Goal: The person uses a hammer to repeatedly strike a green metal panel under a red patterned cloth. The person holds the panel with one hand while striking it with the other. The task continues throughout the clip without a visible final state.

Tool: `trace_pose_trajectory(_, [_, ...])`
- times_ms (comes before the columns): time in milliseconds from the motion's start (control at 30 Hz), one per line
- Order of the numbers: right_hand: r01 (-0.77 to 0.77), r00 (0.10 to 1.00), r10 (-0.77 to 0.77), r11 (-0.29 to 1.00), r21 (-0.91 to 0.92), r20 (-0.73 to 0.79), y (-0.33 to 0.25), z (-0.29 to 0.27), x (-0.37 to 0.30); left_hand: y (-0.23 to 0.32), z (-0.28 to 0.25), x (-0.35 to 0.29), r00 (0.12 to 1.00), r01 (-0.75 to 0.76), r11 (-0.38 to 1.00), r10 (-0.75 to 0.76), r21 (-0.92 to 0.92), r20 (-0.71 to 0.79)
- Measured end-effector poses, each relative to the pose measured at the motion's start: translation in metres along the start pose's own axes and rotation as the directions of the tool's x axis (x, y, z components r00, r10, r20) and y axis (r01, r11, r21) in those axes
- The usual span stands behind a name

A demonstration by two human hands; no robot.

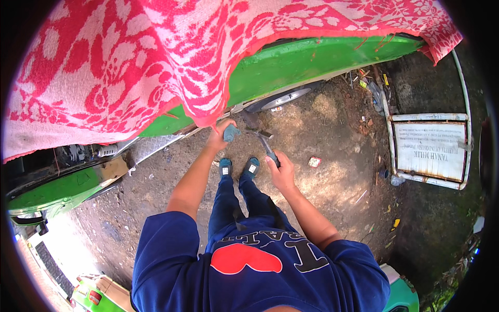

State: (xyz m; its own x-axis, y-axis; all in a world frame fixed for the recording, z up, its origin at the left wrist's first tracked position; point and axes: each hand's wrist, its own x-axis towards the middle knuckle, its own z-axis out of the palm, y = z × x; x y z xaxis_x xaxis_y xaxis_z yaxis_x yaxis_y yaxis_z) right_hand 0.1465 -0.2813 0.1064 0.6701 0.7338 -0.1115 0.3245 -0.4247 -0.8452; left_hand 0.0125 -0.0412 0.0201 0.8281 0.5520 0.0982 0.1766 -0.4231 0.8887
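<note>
My right hand (283, 171) is wrapped round the dark grip of a hammer (268, 147), whose metal head points away from me toward the green car. In my left hand (220, 136) is a small grey-green lump (231, 133), partly covered by my fingers; its kind cannot be made out. That hand is beside the lower edge of the green car body (296, 65), just below the hanging corner of a red and white patterned towel (200, 67). The hammer head is to the right of the left hand, apart from it.
A car wheel (286, 99) shows under the body. At left is an open green car door (57, 192). A white metal-framed sign (429, 151) stands at right. Bare ground (332, 197) holds litter, including a small red and white packet (314, 161). Another green vehicle (403, 291) is behind me.
</note>
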Motion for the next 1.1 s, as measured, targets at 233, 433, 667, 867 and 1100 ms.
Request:
trace_pose_trajectory(233, [0.029, 1.0, -0.029, 0.999, 0.017, 0.008, -0.003, 0.002, 0.0, -0.008, 0.004, -0.003, 1.0, -0.021, 0.999, 0.021, 0.041, 0.0])
trace_pose_trajectory(433, [0.04, 0.999, -0.04, 0.999, 0.026, -0.005, -0.008, -0.002, -0.004, 0.003, 0.004, -0.003, 0.997, -0.008, 0.995, 0.001, 0.097, 0.074])
trace_pose_trajectory(667, [0.014, 0.997, -0.015, 1.0, -0.015, -0.07, -0.013, -0.004, -0.021, -0.004, 0.012, -0.006, 0.998, 0.012, 0.987, -0.023, 0.161, 0.066])
trace_pose_trajectory(867, [-0.115, 0.992, 0.114, 0.993, -0.019, -0.061, -0.012, 0.007, -0.051, -0.021, 0.009, -0.016, 0.998, -0.023, 0.991, 0.016, 0.129, 0.053])
trace_pose_trajectory(1100, [-0.022, 0.982, 0.028, 0.999, 0.035, -0.186, -0.006, 0.033, -0.079, -0.014, 0.0, -0.015, 0.996, -0.066, 0.993, 0.06, 0.093, 0.066])
